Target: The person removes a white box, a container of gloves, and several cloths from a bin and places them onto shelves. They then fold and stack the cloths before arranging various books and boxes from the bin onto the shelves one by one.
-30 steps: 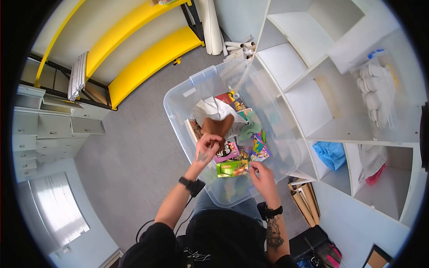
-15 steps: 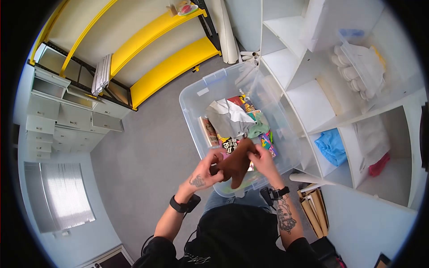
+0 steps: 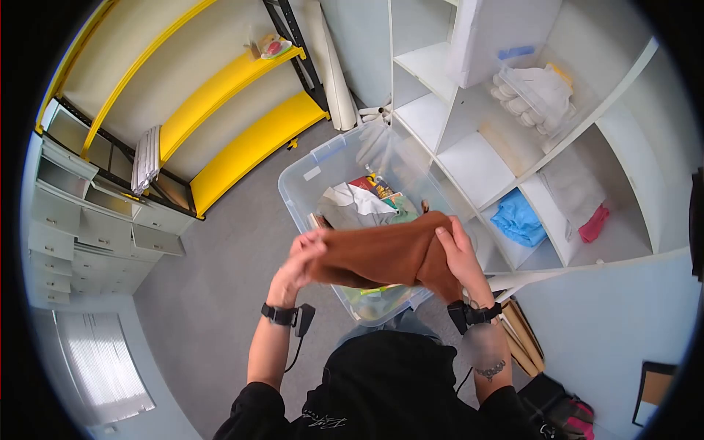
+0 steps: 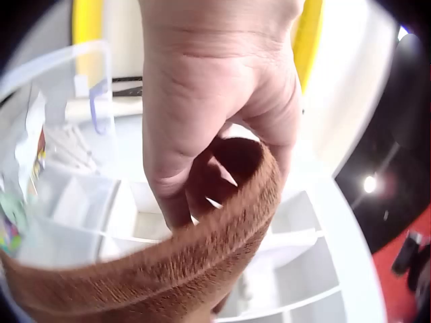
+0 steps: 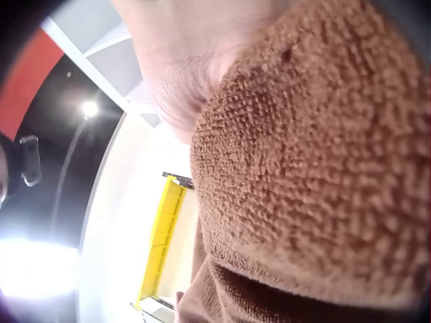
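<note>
A brown terry towel (image 3: 370,257) is stretched between both hands over a clear plastic bin (image 3: 330,152). My left hand (image 3: 299,258) grips its left end. In the left wrist view, the thumb and fingers curl around the towel's hemmed edge (image 4: 155,279). The right hand (image 3: 460,255) pinches the other end, thumb on top, with a corner hanging toward the wrist. Towel pile (image 5: 316,155) hides most of that hand's fingers in the right wrist view. Below, the bin holds white and grey fabric (image 3: 353,199), a green cloth (image 3: 405,212) and colourful packages, partly covered by the towel.
White cubbies (image 3: 480,170) stand right of the bin, holding a blue bundle (image 3: 519,220) and a container of white gloves (image 3: 535,95). Yellow shelving (image 3: 253,136) is at the back left. Cardboard tubes (image 3: 522,337) lean by the right wall.
The brown towel came up out of the bin in the left hand, the right hand took hold of it, and the hands have since moved apart, spreading it wide.
</note>
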Demonstrator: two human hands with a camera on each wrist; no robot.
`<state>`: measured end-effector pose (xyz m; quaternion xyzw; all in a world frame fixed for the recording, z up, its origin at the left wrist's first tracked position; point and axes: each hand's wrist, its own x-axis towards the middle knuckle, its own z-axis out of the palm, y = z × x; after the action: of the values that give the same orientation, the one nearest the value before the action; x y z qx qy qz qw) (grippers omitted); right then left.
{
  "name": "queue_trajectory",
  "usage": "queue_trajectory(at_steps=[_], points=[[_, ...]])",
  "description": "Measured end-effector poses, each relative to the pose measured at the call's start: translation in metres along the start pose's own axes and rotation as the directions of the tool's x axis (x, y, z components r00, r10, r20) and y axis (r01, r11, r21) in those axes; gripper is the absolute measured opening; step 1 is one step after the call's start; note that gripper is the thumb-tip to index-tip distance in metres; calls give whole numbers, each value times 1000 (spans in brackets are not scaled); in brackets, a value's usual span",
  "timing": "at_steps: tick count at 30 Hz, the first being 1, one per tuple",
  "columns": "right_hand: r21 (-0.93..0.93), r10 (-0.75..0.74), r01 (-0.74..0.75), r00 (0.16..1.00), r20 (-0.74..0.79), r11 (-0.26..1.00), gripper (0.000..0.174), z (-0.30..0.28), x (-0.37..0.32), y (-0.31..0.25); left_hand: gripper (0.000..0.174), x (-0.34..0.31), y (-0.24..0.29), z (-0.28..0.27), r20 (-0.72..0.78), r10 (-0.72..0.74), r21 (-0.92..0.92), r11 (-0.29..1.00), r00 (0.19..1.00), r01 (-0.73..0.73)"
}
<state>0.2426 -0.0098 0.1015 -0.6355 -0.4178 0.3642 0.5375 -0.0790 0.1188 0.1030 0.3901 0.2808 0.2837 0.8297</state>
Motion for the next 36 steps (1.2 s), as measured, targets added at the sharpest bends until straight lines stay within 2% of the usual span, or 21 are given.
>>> queue_trajectory(at_steps=[1,2,3,5,6,7,9,12,14,15,18,20,21,23,26,29,30,33,34,36], points=[[41,11,-9,999,-52,999,32,5,-4,-9,70,6,3,-5,59,-9,-270,962,998,25],[380,134,-118,991,-17,918,33,8,-5,-15,78,9,-7,-16,142,-29,-368,926,990,79],[412,185,-154,982,-36,898,33,11,-10,-16,85,16,-20,-29,227,-36,-456,879,973,139],[482,269,-199,960,-80,853,34,14,-10,-9,90,15,-52,-29,153,-196,-315,919,969,236],[554,304,-185,943,-131,812,37,18,-15,-3,87,13,-66,-33,173,-224,-323,907,959,270],[576,330,-207,937,-117,791,41,16,-20,10,71,10,-50,-2,62,-175,-211,960,983,185],[616,393,-270,917,-71,740,48,2,-35,44,52,17,-61,-16,44,-223,-59,972,974,225],[637,445,-269,886,-130,723,40,-6,-58,41,40,18,-51,-19,25,-299,-95,949,954,300],[638,419,-232,894,-157,734,33,-9,-66,39,39,18,-43,-20,-41,-409,-13,912,911,409],[612,411,-241,899,-151,753,32,-15,-69,52,38,17,-40,-20,-79,-459,25,887,885,462],[489,382,-269,913,-145,830,30,-22,-71,70,39,21,-41,-26,-195,-378,185,892,905,412],[335,363,-294,917,-167,895,28,-19,-74,61,41,19,-37,-21,-200,-231,174,948,952,267],[278,300,-254,944,-139,926,30,-17,-73,60,42,18,-34,-17,-202,-156,168,967,967,191],[166,172,-158,982,-72,973,33,-13,-69,58,44,32,-37,-37,-86,-99,211,971,991,116],[-260,-21,15,1000,-18,966,40,-17,-60,55,45,37,-16,-32,57,16,358,933,998,-36],[-574,-30,30,1000,9,818,44,-17,-51,6,44,37,0,-21,162,165,569,790,973,-229],[-595,-49,42,999,4,803,42,-18,-46,3,43,38,5,-19,197,216,634,716,956,-292],[-629,-70,53,998,-2,775,35,-23,-36,-4,34,36,35,-3,192,250,900,341,949,-272],[-626,-62,45,998,-5,779,32,-26,-32,-6,23,38,37,-1,177,306,892,353,936,-284],[-619,-34,24,999,-5,785,25,-30,-25,-22,18,42,52,2,162,276,892,370,947,-260]])
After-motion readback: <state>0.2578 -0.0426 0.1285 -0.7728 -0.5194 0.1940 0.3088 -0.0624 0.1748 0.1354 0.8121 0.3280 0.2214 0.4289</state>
